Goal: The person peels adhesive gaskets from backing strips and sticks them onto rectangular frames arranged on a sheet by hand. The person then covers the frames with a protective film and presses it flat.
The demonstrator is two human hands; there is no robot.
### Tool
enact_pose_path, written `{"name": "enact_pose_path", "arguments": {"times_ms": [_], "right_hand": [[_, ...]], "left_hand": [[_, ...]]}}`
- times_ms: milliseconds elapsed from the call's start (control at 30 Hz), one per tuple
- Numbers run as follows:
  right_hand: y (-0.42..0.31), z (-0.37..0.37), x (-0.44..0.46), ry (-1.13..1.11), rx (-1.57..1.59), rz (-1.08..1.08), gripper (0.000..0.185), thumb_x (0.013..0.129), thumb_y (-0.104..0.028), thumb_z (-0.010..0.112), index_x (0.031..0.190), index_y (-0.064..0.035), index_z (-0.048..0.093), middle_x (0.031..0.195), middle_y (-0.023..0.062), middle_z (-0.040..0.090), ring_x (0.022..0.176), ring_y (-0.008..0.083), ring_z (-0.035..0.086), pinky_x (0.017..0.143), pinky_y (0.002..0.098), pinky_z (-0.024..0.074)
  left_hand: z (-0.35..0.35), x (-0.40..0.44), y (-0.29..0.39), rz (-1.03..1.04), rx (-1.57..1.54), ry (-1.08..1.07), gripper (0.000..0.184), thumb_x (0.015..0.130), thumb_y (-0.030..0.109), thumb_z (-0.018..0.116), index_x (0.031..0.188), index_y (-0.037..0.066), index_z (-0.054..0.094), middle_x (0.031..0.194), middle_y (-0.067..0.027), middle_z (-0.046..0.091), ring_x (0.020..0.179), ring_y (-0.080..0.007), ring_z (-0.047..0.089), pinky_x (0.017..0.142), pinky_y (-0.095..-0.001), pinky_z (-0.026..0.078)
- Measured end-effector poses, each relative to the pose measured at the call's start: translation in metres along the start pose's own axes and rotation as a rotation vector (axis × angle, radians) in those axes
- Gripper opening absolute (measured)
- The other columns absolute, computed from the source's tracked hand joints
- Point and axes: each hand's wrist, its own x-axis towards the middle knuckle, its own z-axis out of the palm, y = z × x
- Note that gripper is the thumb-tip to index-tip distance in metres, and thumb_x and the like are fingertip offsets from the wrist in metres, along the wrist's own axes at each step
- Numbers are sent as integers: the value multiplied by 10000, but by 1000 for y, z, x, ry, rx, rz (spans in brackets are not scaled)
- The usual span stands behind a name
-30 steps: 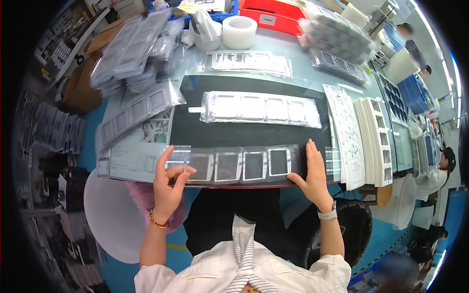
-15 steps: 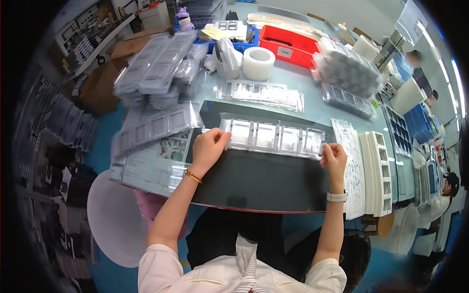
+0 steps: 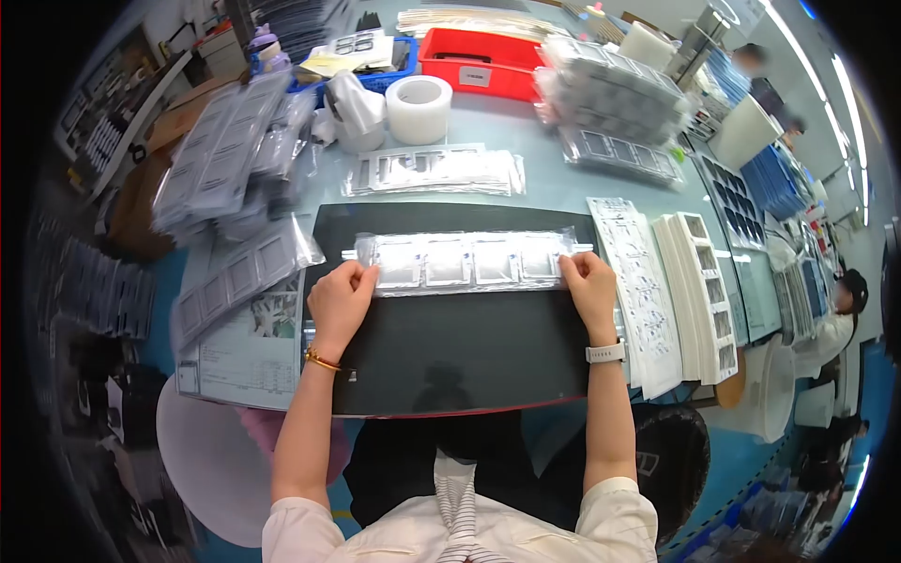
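A clear plastic-wrapped strip (image 3: 472, 262) with several square silvery windows lies level over the black mat (image 3: 450, 352). My left hand (image 3: 340, 302) pinches its left end between thumb and fingers. At the opposite end, my right hand (image 3: 591, 291) is closed on the strip's edge in the same way. Just behind the mat is a small pile of similar wrapped strips (image 3: 432, 172). Left of my left hand, another strip with grey square frames (image 3: 239, 281) lies at a slant over printed sheets.
Tall stacks of bagged strips stand at the left (image 3: 221, 155) and back right (image 3: 615, 89). A tape roll (image 3: 419, 111), a red bin (image 3: 479, 64) and a blue basket (image 3: 404, 58) line the back. White frame strips (image 3: 690, 300) lie right. Other people are at far right.
The strip sloped down to the right before and now lies level, still held at both ends. My view has shifted, so the table things appear further left.
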Motion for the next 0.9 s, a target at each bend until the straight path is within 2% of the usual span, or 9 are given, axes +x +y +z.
{"name": "enact_pose_path", "arguments": {"times_ms": [267, 367, 467, 533, 600, 700, 733, 800, 900], "right_hand": [[-8, -4, -5, 2, -30, -5, 281, 902, -276, 758, 796, -22, 702, 613, 56, 661, 542, 173, 610, 549, 332, 451], [-9, -4, -6, 6, -25, -10, 279, 903, -279, 758, 798, -27, 704, 612, 57, 659, 542, 179, 613, 550, 334, 453], [-6, -2, -6, 11, -24, -17, 277, 902, -280, 758, 796, -29, 703, 612, 61, 654, 541, 188, 611, 549, 340, 452], [-1, -1, -5, 15, -27, -29, 277, 900, -279, 759, 796, -30, 702, 611, 63, 650, 539, 193, 607, 546, 345, 449], [2, 1, -5, 35, -19, -61, 247, 897, -267, 764, 827, -37, 704, 616, 63, 640, 548, 202, 603, 547, 357, 442], [-4, -2, -6, 2, -17, -43, 254, 910, -235, 751, 1058, -41, 681, 622, 58, 631, 556, 200, 605, 550, 361, 444], [-5, -2, -7, 16, -14, -67, 289, 917, -226, 743, 1124, -40, 664, 623, 56, 629, 557, 199, 605, 550, 361, 446], [-7, -2, -8, 32, -21, -95, 355, 929, -207, 728, 1224, -36, 629, 628, 54, 626, 561, 196, 607, 553, 362, 449], [-18, -4, -12, 57, -59, -121, 374, 950, -183, 698, 1285, -41, 616, 656, 63, 626, 574, 203, 608, 562, 366, 461]], "left_hand": [[2, 0, -3, -3, 6, 8, 356, 944, 372, 693, 740, 82, 653, 629, -53, 669, 588, -290, 657, 554, -410, 461], [4, -2, -4, 6, -6, 27, 351, 953, 356, 697, 774, 62, 632, 601, -34, 616, 544, -215, 594, 545, -365, 423], [5, -2, -4, -2, 3, 17, 241, 950, 346, 679, 922, 109, 654, 643, -41, 675, 627, -300, 676, 582, -431, 474], [6, -3, -4, -1, 16, 26, 258, 951, 334, 674, 1090, 125, 613, 648, -31, 675, 638, -296, 680, 598, -443, 475], [8, -4, -9, 23, -31, 41, 533, 951, 289, 668, 1440, 161, 501, 657, -23, 676, 634, -295, 680, 605, -448, 482], [1, -5, -3, 88, 30, -2, 700, 958, 238, 648, 1599, 284, 371, 667, -53, 674, 623, -301, 679, 603, -444, 508], [0, -5, 1, 102, 84, 3, 546, 962, 222, 630, 1495, 296, 538, 691, -85, 683, 642, -317, 684, 604, -454, 513], [10, -4, -9, 209, 132, 77, 429, 964, 207, 611, 1384, 286, 654, 716, -110, 691, 658, -334, 687, 606, -455, 518], [12, -7, -2, 188, 174, 116, 377, 949, 173, 596, 1300, 251, 710, 728, -119, 699, 660, -351, 688, 603, -463, 527]]}}
